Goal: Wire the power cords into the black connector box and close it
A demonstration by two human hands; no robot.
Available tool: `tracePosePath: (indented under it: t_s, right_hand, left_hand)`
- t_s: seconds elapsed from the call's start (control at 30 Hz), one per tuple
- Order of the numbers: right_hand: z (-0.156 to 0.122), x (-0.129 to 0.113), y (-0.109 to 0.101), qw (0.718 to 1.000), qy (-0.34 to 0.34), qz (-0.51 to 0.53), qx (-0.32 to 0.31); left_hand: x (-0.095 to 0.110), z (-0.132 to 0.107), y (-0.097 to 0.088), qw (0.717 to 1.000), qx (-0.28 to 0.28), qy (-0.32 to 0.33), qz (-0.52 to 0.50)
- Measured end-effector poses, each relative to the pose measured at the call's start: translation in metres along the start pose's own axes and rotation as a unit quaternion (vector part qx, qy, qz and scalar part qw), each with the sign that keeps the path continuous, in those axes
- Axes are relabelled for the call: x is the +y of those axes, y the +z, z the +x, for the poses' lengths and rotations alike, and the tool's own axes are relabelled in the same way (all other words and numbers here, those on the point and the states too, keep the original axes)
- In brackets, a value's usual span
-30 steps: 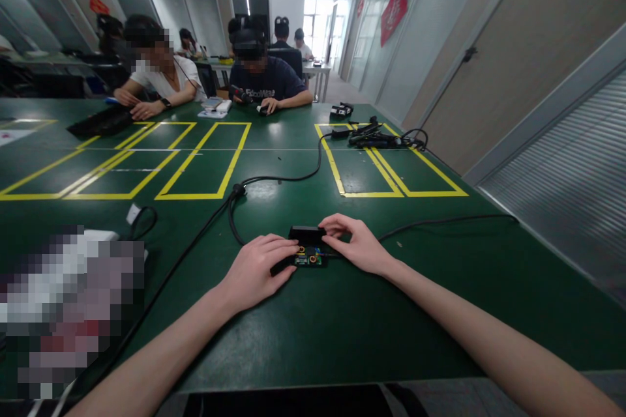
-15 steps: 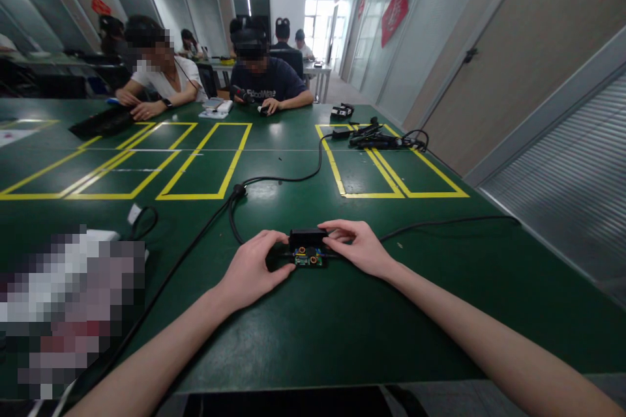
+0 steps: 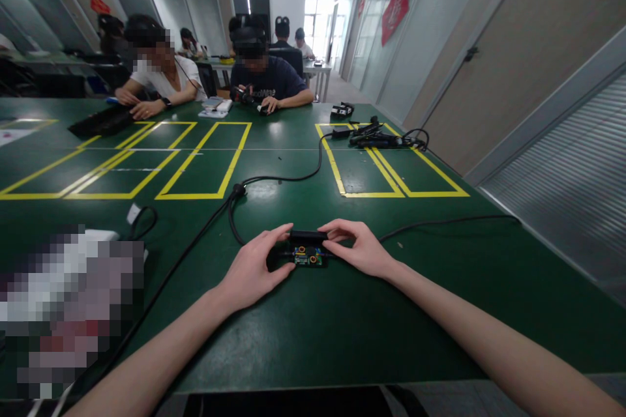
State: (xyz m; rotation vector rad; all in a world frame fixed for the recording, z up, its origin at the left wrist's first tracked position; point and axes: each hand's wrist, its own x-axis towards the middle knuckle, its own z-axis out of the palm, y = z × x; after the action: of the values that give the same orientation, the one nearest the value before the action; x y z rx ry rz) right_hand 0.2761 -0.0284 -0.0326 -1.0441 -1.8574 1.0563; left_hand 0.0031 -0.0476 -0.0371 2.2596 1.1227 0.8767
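A small black device [image 3: 307, 238] with an exposed green circuit board [image 3: 307, 256] and two orange rings lies on the green table [image 3: 313, 332] in front of me. My left hand [image 3: 254, 268] curls round its left end, index finger stretched along the top edge. My right hand [image 3: 356, 245] pinches its right end between thumb and fingers. A thin black cable [image 3: 440, 222] runs off to the right from the device.
A thick black cable [image 3: 235, 195] loops across the table to a pile of black gear [image 3: 376, 137] at the far right. Yellow tape rectangles [image 3: 195, 156] mark the table. A blurred-out object [image 3: 68, 306] lies at my left. Two people sit at the far side.
My left hand slid up from over the board to grip the device's left end. The black housing now sits lower and flatter over the board.
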Motion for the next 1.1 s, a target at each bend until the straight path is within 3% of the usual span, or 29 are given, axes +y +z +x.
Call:
tracePosePath:
  t_s: [0.37,0.57,0.8,1.1]
  right_hand:
    - [0.001,-0.006,-0.003,0.989,-0.131,-0.034,-0.053]
    - [0.000,-0.007,-0.003,0.980,-0.170,-0.088,-0.055]
    - [0.000,-0.005,0.002,0.921,-0.239,-0.295,-0.090]
    - [0.000,-0.013,0.008,0.899,-0.244,-0.344,-0.117]
  left_hand:
    - [0.008,0.003,-0.004,0.999,-0.013,0.025,0.034]
    - [0.005,0.003,-0.002,0.998,-0.024,0.035,0.043]
    - [0.003,0.007,0.003,0.997,-0.019,0.063,0.030]
    - [0.011,0.010,0.003,0.988,-0.067,0.063,0.123]
